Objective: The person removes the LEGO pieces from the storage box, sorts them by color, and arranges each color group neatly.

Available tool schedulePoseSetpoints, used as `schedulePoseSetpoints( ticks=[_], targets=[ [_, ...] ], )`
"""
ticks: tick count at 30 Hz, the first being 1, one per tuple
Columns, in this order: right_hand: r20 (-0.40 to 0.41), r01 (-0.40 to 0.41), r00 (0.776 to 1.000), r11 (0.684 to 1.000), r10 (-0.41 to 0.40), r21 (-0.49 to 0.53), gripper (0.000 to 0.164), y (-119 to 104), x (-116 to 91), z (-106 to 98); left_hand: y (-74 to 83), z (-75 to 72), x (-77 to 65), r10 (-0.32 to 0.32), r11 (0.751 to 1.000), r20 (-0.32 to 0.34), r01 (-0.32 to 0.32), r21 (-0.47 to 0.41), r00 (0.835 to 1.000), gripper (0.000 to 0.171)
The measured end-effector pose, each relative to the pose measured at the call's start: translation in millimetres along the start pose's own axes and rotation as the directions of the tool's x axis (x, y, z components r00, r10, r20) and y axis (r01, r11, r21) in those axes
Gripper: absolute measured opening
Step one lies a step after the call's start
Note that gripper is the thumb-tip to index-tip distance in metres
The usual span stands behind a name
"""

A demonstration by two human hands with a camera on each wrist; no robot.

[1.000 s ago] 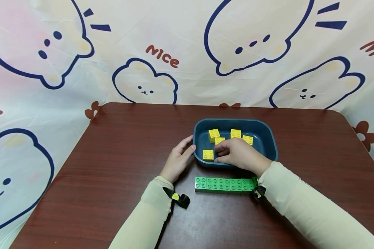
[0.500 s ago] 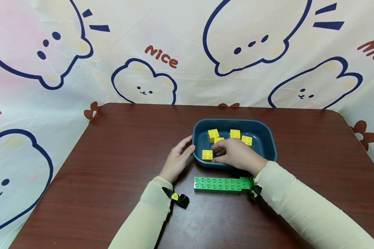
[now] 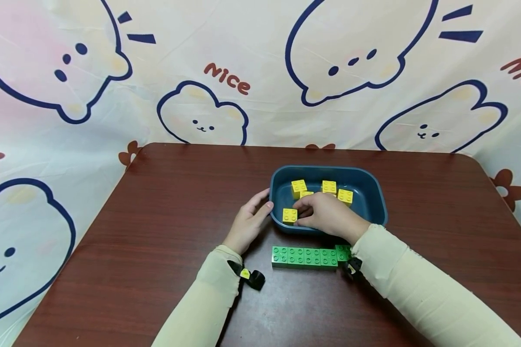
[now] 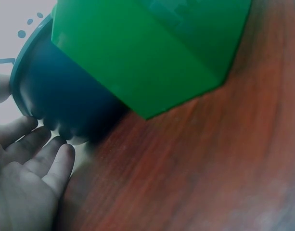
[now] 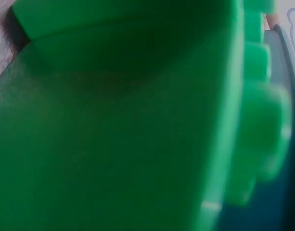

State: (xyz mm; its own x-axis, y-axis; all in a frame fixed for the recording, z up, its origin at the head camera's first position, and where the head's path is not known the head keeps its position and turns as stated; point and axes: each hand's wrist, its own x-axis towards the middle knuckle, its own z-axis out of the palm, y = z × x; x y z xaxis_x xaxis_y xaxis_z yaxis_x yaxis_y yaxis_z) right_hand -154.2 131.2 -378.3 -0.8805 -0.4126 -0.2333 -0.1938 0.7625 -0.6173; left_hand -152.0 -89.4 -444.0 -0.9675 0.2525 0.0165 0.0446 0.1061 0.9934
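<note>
Pale cream sleeves (image 3: 425,284), black wrist cameras (image 3: 256,280) – yellow labels (image 3: 245,273)

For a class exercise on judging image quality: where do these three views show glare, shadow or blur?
Head view: green bricks fairly sharp, soft glare on the table nearer the camera; left wrist: left hand greyish, table hazily bright at lower right; right wrist: green bricks fill most of the picture, darkly shadowed, blurred along the studded edge.

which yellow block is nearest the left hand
The yellow block at the near left of the blue tray, just across the wall from the left hand; the others in view all sit farther back.
</note>
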Motion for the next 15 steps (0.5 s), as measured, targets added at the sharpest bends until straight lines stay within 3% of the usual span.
schedulePoseSetpoints(
  ticks=[15],
  targets=[
    [-0.063,0.011,0.998,0.999,-0.009,0.033,0.034,2,-11,-6,1.4,0.3,-0.8,0.001,1.000,-0.010,-0.001,0.023,1.000,0.046]
  ],
)
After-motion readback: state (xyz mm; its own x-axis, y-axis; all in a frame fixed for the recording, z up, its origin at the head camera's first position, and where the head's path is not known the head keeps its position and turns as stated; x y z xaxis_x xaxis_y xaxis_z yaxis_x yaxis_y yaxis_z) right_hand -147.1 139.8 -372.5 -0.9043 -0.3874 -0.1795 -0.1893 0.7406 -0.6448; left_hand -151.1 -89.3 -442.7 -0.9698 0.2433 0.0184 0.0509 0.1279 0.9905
